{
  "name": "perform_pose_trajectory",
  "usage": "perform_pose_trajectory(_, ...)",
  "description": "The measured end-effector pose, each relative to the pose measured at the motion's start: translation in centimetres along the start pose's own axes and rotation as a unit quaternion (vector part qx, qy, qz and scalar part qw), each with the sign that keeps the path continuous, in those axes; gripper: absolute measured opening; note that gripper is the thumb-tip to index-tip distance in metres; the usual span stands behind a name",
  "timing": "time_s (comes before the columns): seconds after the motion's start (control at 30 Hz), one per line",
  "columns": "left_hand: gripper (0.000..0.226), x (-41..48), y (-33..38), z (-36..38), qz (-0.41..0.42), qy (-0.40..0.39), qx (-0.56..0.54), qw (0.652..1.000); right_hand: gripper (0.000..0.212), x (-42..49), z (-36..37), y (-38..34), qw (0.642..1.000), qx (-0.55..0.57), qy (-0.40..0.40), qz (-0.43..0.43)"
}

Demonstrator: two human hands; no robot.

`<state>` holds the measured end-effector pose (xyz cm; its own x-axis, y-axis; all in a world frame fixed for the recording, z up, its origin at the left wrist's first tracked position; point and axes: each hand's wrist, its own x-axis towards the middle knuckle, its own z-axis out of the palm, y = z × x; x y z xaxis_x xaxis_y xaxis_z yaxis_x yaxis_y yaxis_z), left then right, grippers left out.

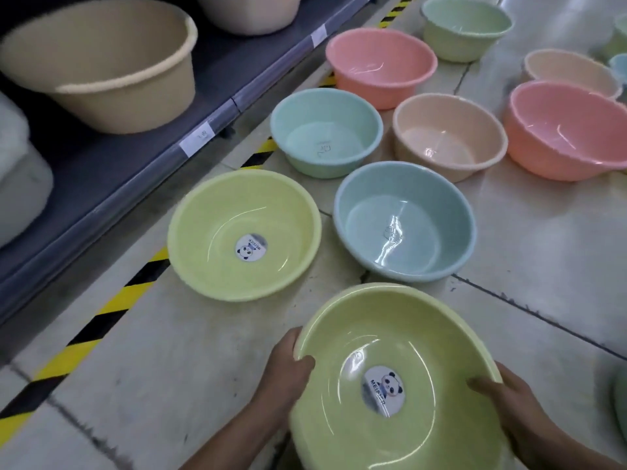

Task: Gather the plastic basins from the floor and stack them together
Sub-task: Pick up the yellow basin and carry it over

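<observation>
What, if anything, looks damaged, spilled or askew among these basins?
Nothing looks damaged or spilled. The loose basins stand upright and empty on the floor. Only the green basin, held at its rim by the left hand and right hand, is tilted.

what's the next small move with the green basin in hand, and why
Probably lower the held green basin into the matching green basin on the floor ahead-left. The left hand and right hand grip its rim, and that one sits upright, empty, and looks the same size.
</observation>
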<state>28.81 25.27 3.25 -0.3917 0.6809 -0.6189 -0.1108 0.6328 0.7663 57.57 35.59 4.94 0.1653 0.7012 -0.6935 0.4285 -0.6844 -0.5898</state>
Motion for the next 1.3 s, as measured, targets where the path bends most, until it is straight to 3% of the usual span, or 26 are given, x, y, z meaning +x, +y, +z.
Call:
perform_pose_trajectory(0.13, 0.041, -0.6, 5.0, -6.3, 0.066, 0.052, -0.026, 0.996, 0.029, -3.5, 2.9, -8.3, 0.997, -0.011, -0.053, -0.050)
perform_pose_trajectory(0.3, 0.014, 1.0, 11.0, -13.8, 0.106, 0.159, -0.124, 0.974, 0.020, -3.5, 8.7, -19.0, 0.980, 0.051, -0.135, -0.138)
perform_pose_trajectory(0.5, 0.009, 7.4, 11.5, -19.1, 0.071, 0.258, -0.200, 0.942, 0.047, 0.5, 18.5, -27.5, 0.945, 0.051, -0.220, -0.236)
perform_pose_trajectory(0.67, 0.023, 12.2, 8.6, -20.4, 0.077, 0.312, -0.137, 0.937, 0.057, 4.7, 24.2, -26.7, 0.927, -0.075, -0.227, -0.289)
perform_pose_trajectory(0.9, 0.023, 15.1, 6.4, -20.0, 0.036, 0.284, -0.106, 0.952, 0.058, 9.3, 27.0, -23.5, 0.937, -0.111, -0.208, -0.257)
perform_pose_trajectory(1.1, 0.031, 15.3, 5.9, -19.0, 0.013, 0.307, -0.115, 0.945, 0.053, 10.1, 28.1, -22.8, 0.947, -0.094, -0.186, -0.243)
perform_pose_trajectory(1.3, 0.029, 15.5, 8.0, -18.6, -0.026, 0.286, -0.181, 0.941, 0.037, 9.9, 26.6, -23.8, 0.968, 0.014, -0.188, -0.165)
